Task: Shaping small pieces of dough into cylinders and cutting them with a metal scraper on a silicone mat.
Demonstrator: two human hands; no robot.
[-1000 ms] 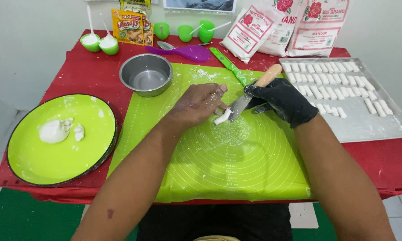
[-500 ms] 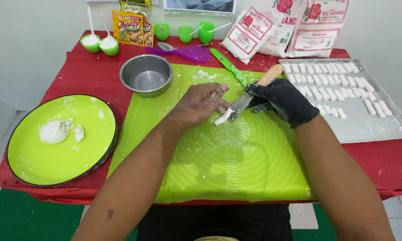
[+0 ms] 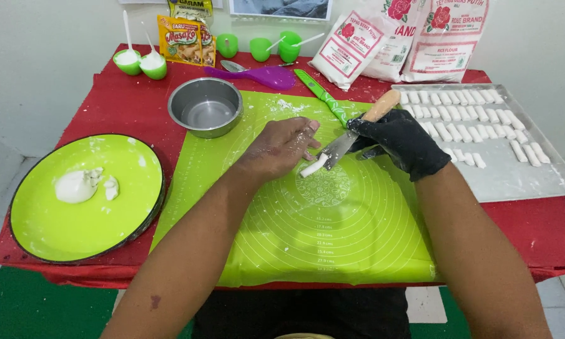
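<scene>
The short white roll of dough [image 3: 314, 166] lies on the light green silicone mat [image 3: 307, 238], near its middle, smooth and dusted with flour. The bare left hand [image 3: 282, 147] rests on it, with the fingers pressing the dough down, so its grip is closed on the roll. The black-gloved right hand [image 3: 398, 139] has its grip clamped around the wooden-handled metal knife [image 3: 351, 135], and the blade tip touches the roll. At the back of the red bench [image 3: 132, 103] stand white flour bags with red flower labels [image 3: 401, 41] and small orange seasoning packets [image 3: 185, 41].
</scene>
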